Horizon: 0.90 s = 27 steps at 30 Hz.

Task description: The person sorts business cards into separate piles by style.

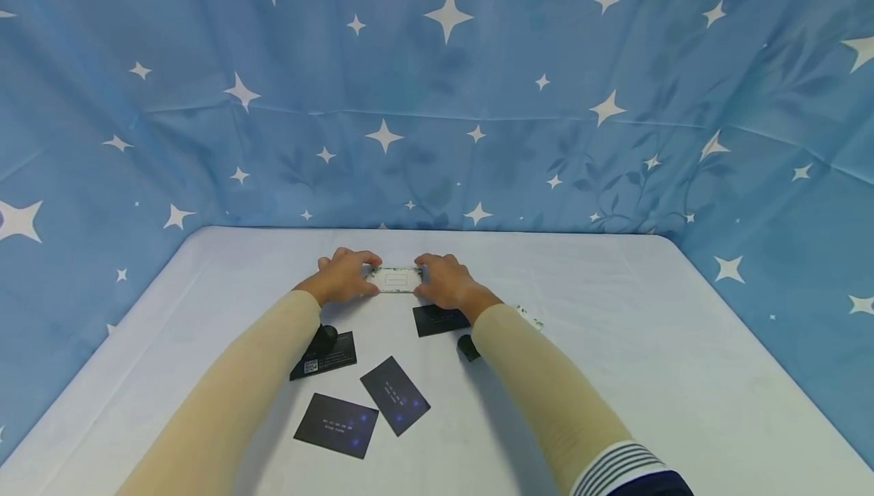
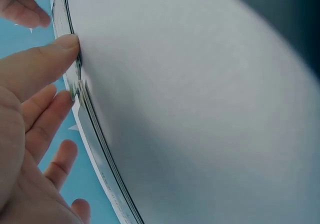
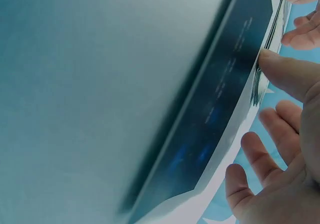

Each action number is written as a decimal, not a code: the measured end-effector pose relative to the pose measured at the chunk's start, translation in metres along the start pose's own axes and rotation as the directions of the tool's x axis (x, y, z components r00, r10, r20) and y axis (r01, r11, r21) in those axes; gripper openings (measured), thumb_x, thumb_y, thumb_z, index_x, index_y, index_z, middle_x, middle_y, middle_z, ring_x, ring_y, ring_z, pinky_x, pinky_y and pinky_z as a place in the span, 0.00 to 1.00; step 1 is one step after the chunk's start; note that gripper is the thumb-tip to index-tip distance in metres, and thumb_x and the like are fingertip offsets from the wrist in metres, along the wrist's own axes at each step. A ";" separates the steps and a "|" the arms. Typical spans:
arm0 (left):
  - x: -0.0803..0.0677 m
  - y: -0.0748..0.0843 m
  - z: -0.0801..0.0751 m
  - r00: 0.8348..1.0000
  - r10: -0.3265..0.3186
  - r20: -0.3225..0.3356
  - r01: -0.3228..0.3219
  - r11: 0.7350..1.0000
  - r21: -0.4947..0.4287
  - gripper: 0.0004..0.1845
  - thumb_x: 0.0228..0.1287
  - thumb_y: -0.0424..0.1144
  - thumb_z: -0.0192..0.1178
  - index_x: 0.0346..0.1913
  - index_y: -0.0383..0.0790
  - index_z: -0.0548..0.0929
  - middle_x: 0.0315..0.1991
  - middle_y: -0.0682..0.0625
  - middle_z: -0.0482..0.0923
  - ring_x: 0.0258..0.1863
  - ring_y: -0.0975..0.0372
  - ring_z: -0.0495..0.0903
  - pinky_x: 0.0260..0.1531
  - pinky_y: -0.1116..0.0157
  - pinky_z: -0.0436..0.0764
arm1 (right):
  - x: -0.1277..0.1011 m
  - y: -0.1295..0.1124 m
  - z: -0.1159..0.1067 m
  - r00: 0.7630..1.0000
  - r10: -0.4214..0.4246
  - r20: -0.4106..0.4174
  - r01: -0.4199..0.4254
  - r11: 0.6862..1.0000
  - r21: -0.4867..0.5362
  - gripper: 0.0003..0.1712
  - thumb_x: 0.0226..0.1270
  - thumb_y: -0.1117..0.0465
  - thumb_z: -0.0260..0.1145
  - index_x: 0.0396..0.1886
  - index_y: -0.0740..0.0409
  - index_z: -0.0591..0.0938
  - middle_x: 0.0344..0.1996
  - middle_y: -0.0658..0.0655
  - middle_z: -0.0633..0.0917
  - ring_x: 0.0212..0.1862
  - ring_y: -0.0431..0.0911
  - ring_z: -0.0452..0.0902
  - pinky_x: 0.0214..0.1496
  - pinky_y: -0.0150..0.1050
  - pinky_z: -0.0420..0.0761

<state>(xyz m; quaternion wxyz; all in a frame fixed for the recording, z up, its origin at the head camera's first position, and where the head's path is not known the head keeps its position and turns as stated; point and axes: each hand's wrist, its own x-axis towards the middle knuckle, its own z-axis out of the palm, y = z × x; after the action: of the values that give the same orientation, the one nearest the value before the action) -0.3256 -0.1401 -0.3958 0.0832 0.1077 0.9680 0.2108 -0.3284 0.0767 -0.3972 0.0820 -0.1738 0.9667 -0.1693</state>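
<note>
At the far middle of the table, a small stack of white cards with a leafy green border (image 1: 396,279) lies between both hands. My left hand (image 1: 344,274) grips its left end, thumb on the near edge and a finger at the far corner. On the right end, my right hand (image 1: 447,281) holds it the same way. Both wrist views show the thumbs against the stack's layered edge (image 3: 257,86), the other fingers spread beyond it. Just nearer than the right hand lies a black card (image 1: 433,323), partly covered by that hand.
Two dark cards with blue spots (image 1: 396,396) lie nearer on the white table (image 1: 683,375). A black card with a QR code (image 1: 334,359) and a black object (image 1: 328,334) sit by the left forearm. Another small black object (image 1: 467,347) and a leafy white card (image 1: 529,318) show beside the right forearm.
</note>
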 end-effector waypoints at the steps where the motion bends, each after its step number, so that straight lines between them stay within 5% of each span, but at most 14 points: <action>1: 0.000 0.001 -0.001 1.000 -0.001 0.004 0.001 1.000 0.000 0.29 0.62 0.44 0.71 0.65 0.45 0.78 0.63 0.46 0.75 0.63 0.47 0.63 0.53 0.46 0.56 | 0.000 0.000 0.000 1.000 0.001 0.006 -0.001 1.000 -0.002 0.34 0.69 0.53 0.69 0.72 0.53 0.72 0.65 0.56 0.77 0.65 0.54 0.68 0.67 0.51 0.66; 15: 0.002 0.006 -0.006 0.999 -0.011 0.049 0.009 0.999 0.032 0.31 0.64 0.46 0.69 0.69 0.47 0.75 0.63 0.44 0.74 0.63 0.48 0.63 0.53 0.46 0.57 | -0.002 -0.003 -0.004 0.999 0.035 0.016 -0.036 0.998 0.059 0.34 0.67 0.53 0.71 0.72 0.50 0.72 0.64 0.58 0.76 0.65 0.55 0.68 0.67 0.52 0.66; 21: -0.006 0.019 -0.009 0.997 0.066 0.027 -0.066 0.998 0.013 0.32 0.63 0.47 0.69 0.70 0.47 0.75 0.64 0.44 0.74 0.66 0.46 0.61 0.54 0.43 0.57 | -0.019 0.004 -0.019 1.000 -0.006 0.018 0.004 0.995 0.104 0.35 0.68 0.53 0.70 0.73 0.50 0.71 0.67 0.58 0.73 0.68 0.55 0.66 0.67 0.53 0.66; 27: -0.022 0.041 0.006 0.990 0.136 0.037 -0.135 0.990 -0.033 0.35 0.62 0.50 0.70 0.71 0.49 0.74 0.62 0.46 0.74 0.66 0.50 0.61 0.53 0.45 0.56 | -0.055 0.037 -0.036 0.997 -0.052 0.052 0.043 0.985 0.165 0.35 0.66 0.56 0.71 0.72 0.53 0.72 0.66 0.58 0.76 0.66 0.55 0.70 0.64 0.53 0.70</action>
<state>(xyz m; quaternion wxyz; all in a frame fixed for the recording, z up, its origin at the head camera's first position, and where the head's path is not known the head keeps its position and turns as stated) -0.2964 -0.1067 -0.3810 0.0891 0.1760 0.9533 0.2285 -0.2964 0.1398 -0.3713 0.1191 -0.1942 0.9424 -0.2449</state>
